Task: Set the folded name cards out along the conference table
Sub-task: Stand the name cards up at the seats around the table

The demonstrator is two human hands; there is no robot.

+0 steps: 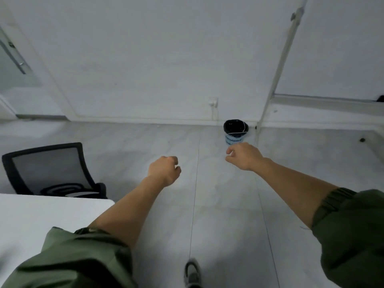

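Curling loosely, left hand [165,170] and right hand [244,155] are seen empty; the table [41,215] corner close by could be bumped.

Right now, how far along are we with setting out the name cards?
Done: nothing I can confirm; no card shows on the corner of the white table in view. In hand: nothing; the left hand and right hand hang loosely curled over the floor, holding no card. Left: likely fetching cards and placing them, though most of the table is out of frame.
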